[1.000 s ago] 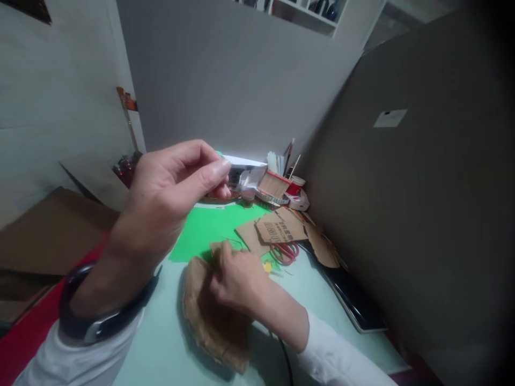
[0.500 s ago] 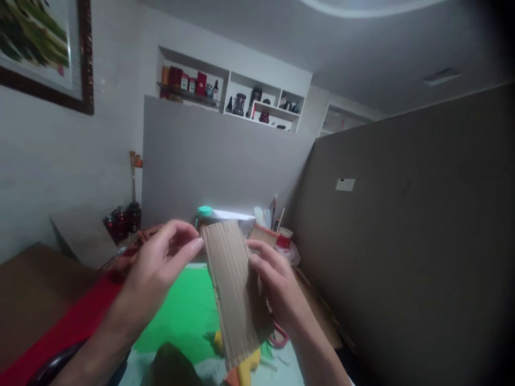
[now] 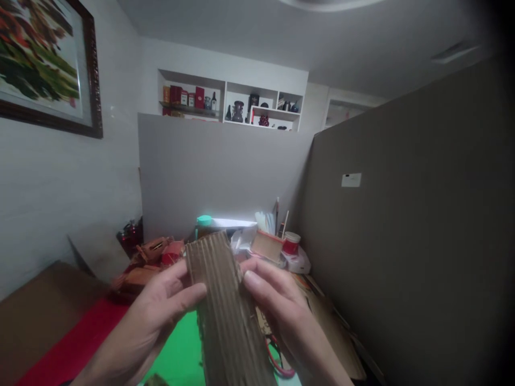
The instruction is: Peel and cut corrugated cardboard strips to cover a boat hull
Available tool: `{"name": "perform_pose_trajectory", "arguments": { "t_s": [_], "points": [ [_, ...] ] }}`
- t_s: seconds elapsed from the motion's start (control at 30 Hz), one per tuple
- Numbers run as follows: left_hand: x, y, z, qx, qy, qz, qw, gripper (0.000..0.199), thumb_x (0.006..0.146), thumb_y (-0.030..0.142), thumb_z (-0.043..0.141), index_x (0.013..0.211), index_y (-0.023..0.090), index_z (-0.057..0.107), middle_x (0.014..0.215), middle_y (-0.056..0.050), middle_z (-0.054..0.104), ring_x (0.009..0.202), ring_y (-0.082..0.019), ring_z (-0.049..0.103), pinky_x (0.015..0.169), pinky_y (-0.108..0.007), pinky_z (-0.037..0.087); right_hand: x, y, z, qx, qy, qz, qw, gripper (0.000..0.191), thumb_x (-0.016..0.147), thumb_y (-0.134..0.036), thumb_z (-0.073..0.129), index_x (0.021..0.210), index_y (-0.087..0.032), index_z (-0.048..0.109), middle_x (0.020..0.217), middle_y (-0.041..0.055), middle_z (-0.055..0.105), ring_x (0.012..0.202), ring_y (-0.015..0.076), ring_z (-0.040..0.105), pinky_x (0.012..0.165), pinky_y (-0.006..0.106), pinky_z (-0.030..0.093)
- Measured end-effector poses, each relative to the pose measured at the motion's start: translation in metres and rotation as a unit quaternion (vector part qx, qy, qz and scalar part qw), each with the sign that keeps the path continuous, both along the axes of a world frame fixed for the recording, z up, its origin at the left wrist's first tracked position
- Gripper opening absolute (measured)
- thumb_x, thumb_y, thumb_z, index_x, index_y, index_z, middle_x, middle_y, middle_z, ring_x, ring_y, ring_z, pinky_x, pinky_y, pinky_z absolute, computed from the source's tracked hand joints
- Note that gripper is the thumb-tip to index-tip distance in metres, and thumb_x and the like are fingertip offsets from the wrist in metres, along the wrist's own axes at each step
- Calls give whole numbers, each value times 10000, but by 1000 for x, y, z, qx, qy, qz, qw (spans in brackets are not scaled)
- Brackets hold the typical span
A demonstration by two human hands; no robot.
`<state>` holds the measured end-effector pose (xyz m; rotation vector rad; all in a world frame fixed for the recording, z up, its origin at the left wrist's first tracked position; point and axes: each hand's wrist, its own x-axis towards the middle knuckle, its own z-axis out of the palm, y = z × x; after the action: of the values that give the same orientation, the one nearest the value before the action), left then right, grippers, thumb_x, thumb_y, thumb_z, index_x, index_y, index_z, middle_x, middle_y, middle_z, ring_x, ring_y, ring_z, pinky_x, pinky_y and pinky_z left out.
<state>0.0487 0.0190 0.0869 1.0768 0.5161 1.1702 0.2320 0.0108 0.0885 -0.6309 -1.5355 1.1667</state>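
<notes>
Ribbed brown cardboard strip, corrugated ridges running lengthwise, edges ragged, held up above a smooth green sheet, lower end cut off from view. Left hand grips its left edge, thumb on the face, fingertips hidden behind. Right hand pinches the right edge, thumb and forefinger close together. Red loop handle near the right hand, partly hidden, hard to make out. Farther back, red tub with whitish rim, turquoise lid. Flat grey panel carries white label, small dark mark; from where I'm standing can't read it, nor the shelf boxes
</notes>
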Motion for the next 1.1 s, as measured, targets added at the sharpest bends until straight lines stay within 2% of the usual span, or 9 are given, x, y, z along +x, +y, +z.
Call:
{"name": "perform_pose_trajectory", "arguments": {
  "t_s": [0.2, 0.33, 0.43, 0.53, 0.63, 0.87, 1.0, 1.1],
  "points": [
    [0, 3, 0, 23, 21, -3, 1000, 357, 813, 266, 738, 1169, 296, 731, 1024, -70, 816, 1061, -300, 715, 1120, -443, 370, -2, 3, -5, -54, 63, 80, 993, 234, 911, -400, 601, 861, -172, 582, 809, 2, 471, 742, 133, 437, 687, 249, 348],
    [-2, 4, 2, 31, 31, -22, 999, 365, 799, 240, 745, 1160, 293, 739, 1010, -76, 818, 1036, -303, 725, 1101, -444, 395, -5, 3, -4, -73, 74, 127, 987, 262, 920, -432, 583, 861, -177, 565, 807, 7, 491, 734, 133, 458, 691, 250, 371],
    [-3, 4, 2, 34, 50, 0, 998, 332, 807, 235, 734, 1131, 309, 749, 1037, -61, 813, 1022, -280, 730, 1073, -406, 427, -6, 0, 0, -50, 37, 96, 993, 254, 929, -423, 560, 839, -187, 537, 765, -2, 488, 721, 138, 471, 690, 257, 381],
    [-3, 2, 1, 32, 71, 47, 996, 303, 767, 269, 772, 1066, 319, 766, 1115, -41, 792, 1066, -295, 706, 978, -381, 507, -8, -3, 4, 5, -26, 11, 1000, 270, 936, -413, 512, 778, -194, 497, 720, -6, 473, 688, 141, 453, 627, 250, 367],
    [-2, 2, 1, 37, 82, 66, 994, 334, 718, 257, 803, 1044, 321, 766, 1176, -16, 769, 1140, -309, 661, 899, -341, 546, -10, -5, 5, 42, -72, -58, 995, 277, 924, -404, 487, 736, -204, 450, 710, -9, 441, 678, 140, 415, 571, 242, 326],
    [-10, 6, -2, 88, 136, 79, 984, 367, 792, 255, 743, 1154, 311, 715, 1218, -7, 742, 1199, -284, 613, 823, -274, 543, -11, -4, 5, 71, -151, -108, 980, 236, 926, -310, 454, 717, -200, 464, 676, -34, 424, 614, 112, 379, 536, 236, 300],
    [-13, 8, -4, 147, 150, 79, 975, 406, 836, 145, 671, 1215, 289, 672, 1240, 3, 723, 1197, -243, 607, 962, -291, 493, -10, -5, 5, 90, -165, -113, 976, 239, 926, -278, 477, 699, -205, 464, 662, -45, 402, 605, 103, 385, 528, 229, 309],
    [-13, 10, -4, 152, 151, 86, 973, 379, 835, 105, 656, 1182, 253, 688, 1218, -3, 729, 1168, -220, 621, 972, -277, 487, -11, -2, 1, 94, -145, -103, 980, 268, 925, -271, 503, 668, -211, 461, 637, -55, 380, 568, 89, 381, 505, 222, 308]
  ]
}}
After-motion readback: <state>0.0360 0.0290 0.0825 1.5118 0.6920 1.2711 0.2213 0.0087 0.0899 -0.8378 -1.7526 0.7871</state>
